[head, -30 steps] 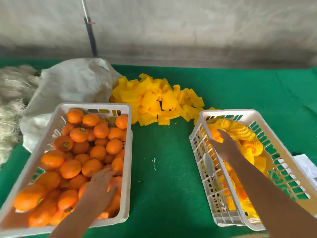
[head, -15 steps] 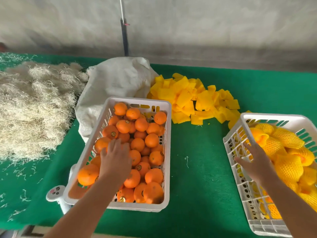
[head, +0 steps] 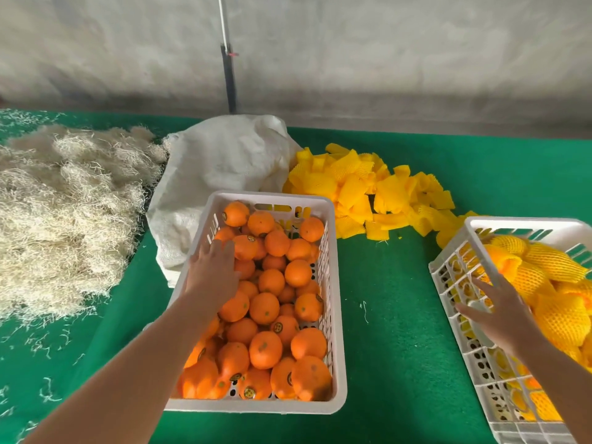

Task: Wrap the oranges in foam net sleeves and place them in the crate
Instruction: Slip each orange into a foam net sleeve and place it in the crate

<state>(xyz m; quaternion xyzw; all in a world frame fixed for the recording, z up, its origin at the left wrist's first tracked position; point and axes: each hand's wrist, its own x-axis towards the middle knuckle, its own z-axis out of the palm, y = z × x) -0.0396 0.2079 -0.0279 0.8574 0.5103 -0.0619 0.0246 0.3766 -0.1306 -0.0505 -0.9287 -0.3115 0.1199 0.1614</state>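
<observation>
Change since a moment ago: our left hand [head: 213,272] has travelled up the crate of oranges [head: 333,315] from its near end to the far-left part, and our right hand [head: 498,310] has pulled back out of the packing crate [head: 448,277] to its near-left wall.
Table [head: 394,331]: green-covered, it carries both crates side by side, well apart, long axes running away from us.
Straw pile [head: 64,219]: far left, beside a white sack [head: 221,168]; neither is part of the coming move, we judge.
Crate of oranges: straight ahead, under our left arm, full of bare oranges [head: 272,302].
Packing crate: at the right edge, partly out of view, holding wrapped oranges [head: 554,293] in yellow netting.
Foam net sleeves [head: 378,193]: a loose yellow heap on the far side of the table, between the two crates and beyond both.
Left hand: fingers extended and slightly spread, palm down over the fruit by the left wall; whether it touches an orange we cannot tell.
Right hand: fingers spread and relaxed, holding nothing, above the crate's left rim.
Deciding relation: bare oranges lie directly beneath the left hand, while the sleeves lie forward and leftward of the right hand, which looks the nearer one to them.
Our judgement: left takes fruit, right fetches a sleeve.
</observation>
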